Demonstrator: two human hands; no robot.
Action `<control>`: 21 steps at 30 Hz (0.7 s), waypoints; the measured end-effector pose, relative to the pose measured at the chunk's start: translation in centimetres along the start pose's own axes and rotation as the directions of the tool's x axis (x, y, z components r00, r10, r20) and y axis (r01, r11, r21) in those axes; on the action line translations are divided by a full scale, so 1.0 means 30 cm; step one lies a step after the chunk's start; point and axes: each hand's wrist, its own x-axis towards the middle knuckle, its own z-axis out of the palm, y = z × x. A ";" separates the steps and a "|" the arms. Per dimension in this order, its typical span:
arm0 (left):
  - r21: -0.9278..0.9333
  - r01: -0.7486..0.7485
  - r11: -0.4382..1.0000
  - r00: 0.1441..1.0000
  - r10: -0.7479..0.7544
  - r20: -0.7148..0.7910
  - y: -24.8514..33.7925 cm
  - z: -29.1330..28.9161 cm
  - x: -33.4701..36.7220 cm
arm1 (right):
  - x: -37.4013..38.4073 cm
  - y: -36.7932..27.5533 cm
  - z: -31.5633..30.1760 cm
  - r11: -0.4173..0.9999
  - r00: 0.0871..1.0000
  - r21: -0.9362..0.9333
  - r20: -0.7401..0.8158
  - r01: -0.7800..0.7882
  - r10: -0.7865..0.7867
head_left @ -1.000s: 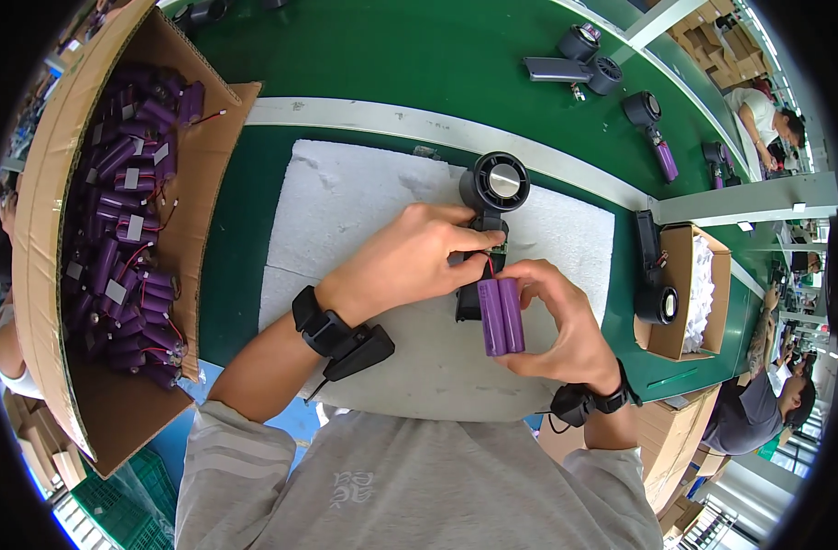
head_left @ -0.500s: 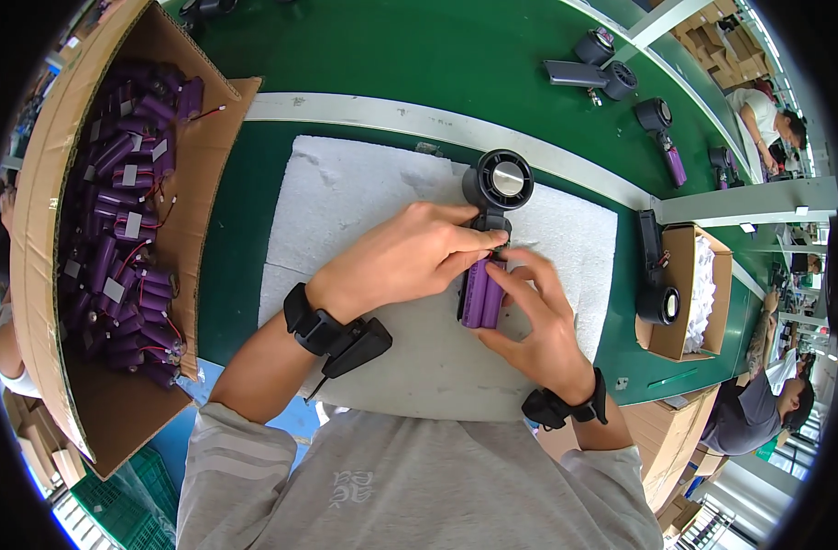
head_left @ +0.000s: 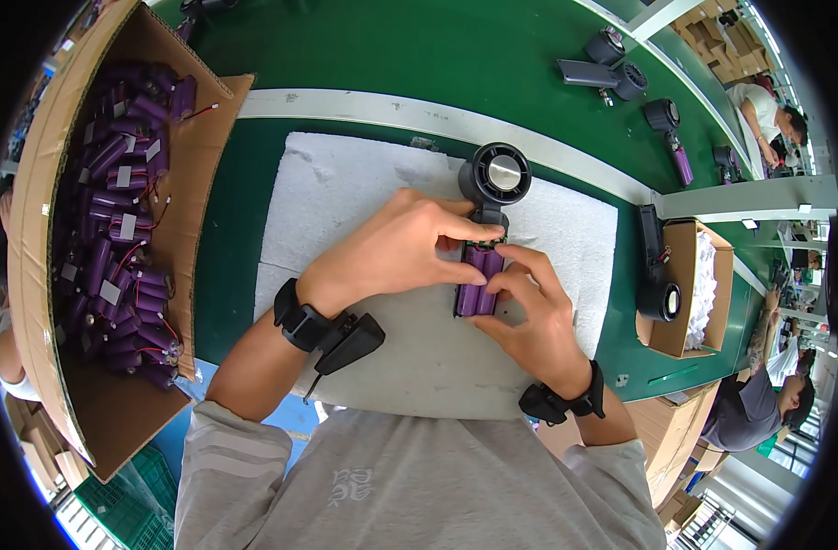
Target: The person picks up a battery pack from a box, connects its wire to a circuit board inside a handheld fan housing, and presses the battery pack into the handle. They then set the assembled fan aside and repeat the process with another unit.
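A black handheld fan [head_left: 497, 174] lies on the white foam sheet in front of me, its round head pointing away. Its handle is uncovered and shows a purple battery pack [head_left: 475, 298], with a bit of green circuit board above it. My left hand [head_left: 391, 243] grips the fan from the left, index finger at the neck and thumb on the upper part of the batteries. From the right, my right hand [head_left: 540, 321] pinches the side of the battery pack with curved fingers. The fingers hide part of the board.
An open carton [head_left: 219, 174] full of purple battery packs with red wires stands at left. The foam sheet [head_left: 346, 174] lies on a green table. More fans [head_left: 591, 73] rest on the far side. At right, a fan [head_left: 656, 266] leans by a small box [head_left: 723, 302] with white contents.
My left thumb has moved down from the neck onto the batteries, baring some green board. The right hand stays at the battery pack's side.
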 end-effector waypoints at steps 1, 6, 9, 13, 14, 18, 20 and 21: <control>-0.014 -0.021 1.000 1.000 0.021 -0.017 -0.010 0.005 -0.002 | -0.001 -0.001 0.004 1.000 1.000 0.001 0.000 0.000 0.000; -0.050 0.003 0.999 0.999 -0.005 -0.039 -0.010 0.017 -0.003 | 0.009 -0.022 0.002 1.000 0.999 0.002 -0.032 -0.029 0.029; -0.046 0.041 0.998 0.999 -0.042 -0.026 0.002 0.013 -0.002 | 0.034 -0.026 -0.012 0.997 0.997 0.032 -0.040 -0.064 0.066; -0.064 0.048 0.997 0.999 -0.049 -0.011 0.016 0.010 0.001 | 0.021 -0.014 -0.029 0.999 0.998 -0.038 0.057 0.011 -0.009; -0.088 0.049 0.995 0.999 -0.051 -0.012 0.014 0.010 0.001 | 0.012 -0.022 -0.027 0.991 0.998 -0.126 0.055 0.047 -0.041; -0.099 0.010 0.995 1.000 -0.013 -0.028 -0.008 0.008 -0.007 | 0.018 -0.025 -0.028 0.937 0.990 -0.320 0.056 0.139 -0.128; -0.090 -0.016 0.996 0.999 0.012 -0.042 -0.026 0.012 0.001 | 0.040 -0.012 -0.030 0.923 0.983 -0.337 0.071 0.186 -0.172; -0.147 -0.002 0.989 0.990 -0.018 -0.137 -0.039 0.020 0.011 | 0.067 0.011 -0.035 0.918 0.982 -0.348 0.067 0.191 -0.179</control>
